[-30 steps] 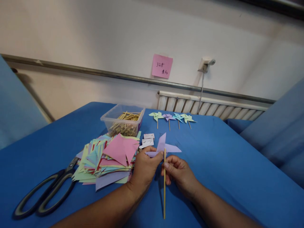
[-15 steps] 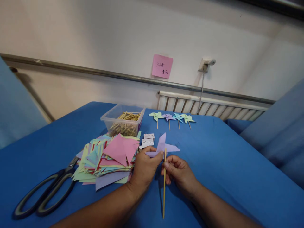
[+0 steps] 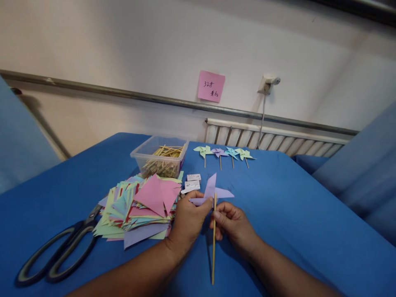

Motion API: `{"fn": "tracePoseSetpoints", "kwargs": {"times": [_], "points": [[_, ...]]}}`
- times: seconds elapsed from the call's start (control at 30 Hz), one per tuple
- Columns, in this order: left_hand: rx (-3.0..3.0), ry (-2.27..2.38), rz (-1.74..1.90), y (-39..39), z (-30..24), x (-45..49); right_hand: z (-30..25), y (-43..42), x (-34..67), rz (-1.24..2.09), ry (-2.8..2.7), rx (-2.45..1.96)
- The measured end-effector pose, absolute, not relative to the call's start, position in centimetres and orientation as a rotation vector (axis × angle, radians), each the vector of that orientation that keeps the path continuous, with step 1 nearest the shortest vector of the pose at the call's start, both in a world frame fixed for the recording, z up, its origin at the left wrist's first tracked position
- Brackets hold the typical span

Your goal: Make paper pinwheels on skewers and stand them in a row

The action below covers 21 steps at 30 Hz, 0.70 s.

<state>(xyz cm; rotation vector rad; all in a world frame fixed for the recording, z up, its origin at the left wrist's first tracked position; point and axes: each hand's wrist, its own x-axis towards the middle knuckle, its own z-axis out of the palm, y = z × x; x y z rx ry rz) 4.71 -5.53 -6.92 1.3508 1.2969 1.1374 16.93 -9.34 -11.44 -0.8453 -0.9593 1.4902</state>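
Note:
A lilac paper pinwheel (image 3: 210, 186) is pinched between the thumb and fingers of my left hand (image 3: 189, 214), its blades pointing up, left and right. My right hand (image 3: 232, 222) grips a thin wooden stick (image 3: 213, 247) near its upper part. The stick's top end overlaps the pinwheel's centre, and its lower end points down toward me. Whether stick and paper are fastened together I cannot tell. Left of my hands lies a pile of cut coloured paper squares (image 3: 145, 231), a pink sheet on top.
Large dark-handled scissors (image 3: 71, 247) lie at the left. Behind the paper stands a clear plastic box (image 3: 159, 159) of wooden sticks. Two small white boxes (image 3: 193, 181) sit beyond my left hand. Several pinwheels (image 3: 220, 153) line the blue table's (image 3: 297, 214) far edge, near a radiator (image 3: 278, 138).

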Motion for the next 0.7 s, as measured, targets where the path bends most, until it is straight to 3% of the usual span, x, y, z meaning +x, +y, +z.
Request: {"fn": "tracePoseSetpoints", "kwargs": {"times": [0.7], "points": [[1.375, 1.272, 1.159, -5.51, -7.01, 4.67, -11.48, -9.30, 16.85, 1.480, -0.963, -0.849]]}}
